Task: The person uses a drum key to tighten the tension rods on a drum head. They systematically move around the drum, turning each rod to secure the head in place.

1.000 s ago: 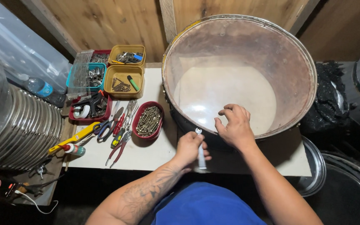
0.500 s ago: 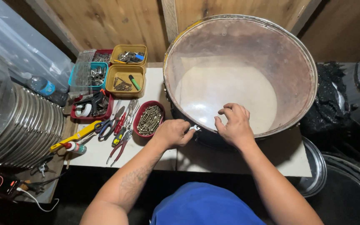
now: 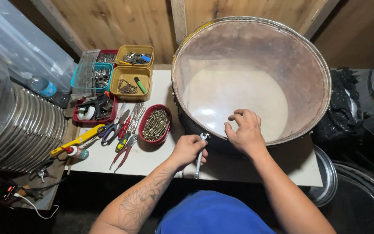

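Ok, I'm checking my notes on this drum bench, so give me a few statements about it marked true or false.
1. The left hand holds a small wrench at the rim of the big drum. True.
2. The right hand lies flat on the table. False: it rests on the drum's skin near the rim.
3. The red oval dish holds screws. True.
4. The pliers lie right of the drum. False: they lie left of it, beside the dish.

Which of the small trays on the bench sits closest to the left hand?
The dark red oval tray full of screws, just left of the left hand. The two yellow trays, the teal one and the red one lie farther back and left.
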